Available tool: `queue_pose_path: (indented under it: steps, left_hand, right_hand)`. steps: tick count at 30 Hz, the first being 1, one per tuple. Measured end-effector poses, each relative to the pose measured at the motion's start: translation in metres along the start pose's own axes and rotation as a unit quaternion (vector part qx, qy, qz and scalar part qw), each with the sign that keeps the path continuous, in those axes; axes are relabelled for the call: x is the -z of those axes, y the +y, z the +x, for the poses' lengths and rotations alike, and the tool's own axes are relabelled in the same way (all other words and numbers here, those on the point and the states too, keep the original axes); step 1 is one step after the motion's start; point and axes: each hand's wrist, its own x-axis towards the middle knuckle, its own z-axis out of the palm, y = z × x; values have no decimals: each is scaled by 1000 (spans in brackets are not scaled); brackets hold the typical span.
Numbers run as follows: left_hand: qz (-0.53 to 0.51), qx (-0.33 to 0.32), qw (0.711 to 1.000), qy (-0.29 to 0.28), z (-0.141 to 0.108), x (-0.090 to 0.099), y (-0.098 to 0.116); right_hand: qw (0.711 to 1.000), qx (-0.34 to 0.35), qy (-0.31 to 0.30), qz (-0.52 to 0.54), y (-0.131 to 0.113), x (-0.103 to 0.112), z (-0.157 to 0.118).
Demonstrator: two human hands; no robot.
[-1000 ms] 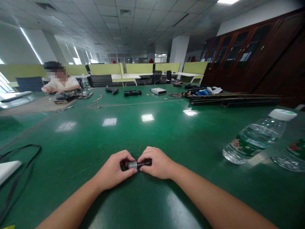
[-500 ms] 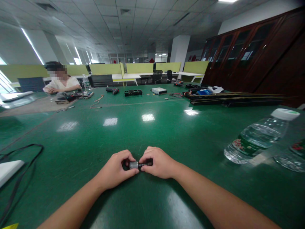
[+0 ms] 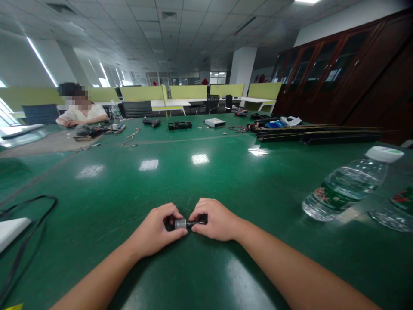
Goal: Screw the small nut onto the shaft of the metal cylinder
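Near left on the green tabletop [image 3: 180,185]: white slab [image 3: 13,232], black strap [image 3: 24,246] looping beside it. Farther back, seated co-worker [image 3: 85,114], then power drill [image 3: 151,123]. Front centre: left hand [image 3: 155,232] clamped, thumb and index, on silver metal cylinder [image 3: 180,224]. Cylinder sits level between the hands; can't tell if it touches the table. Dark ribbed shaft [image 3: 195,223] sticks out its right end, pinched by right hand [image 3: 214,220]; fingertips of both hands nearly meet. Right side: clear water bottle [image 3: 345,189], second bottle [image 3: 395,211] just beside it, cut off by frame edge.
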Motion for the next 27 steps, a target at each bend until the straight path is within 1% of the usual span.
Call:
queue_pose_path:
  steps: [17,27]
  left_hand:
    - [0,3,1000,-2,-1,0,-2]
    - [-7,4,1000,-4,-1,-1,-2]
  right_hand:
    - [1000,1,8,-14,3,0,-1]
    - [1000,-14,11,-18,3,4,-3]
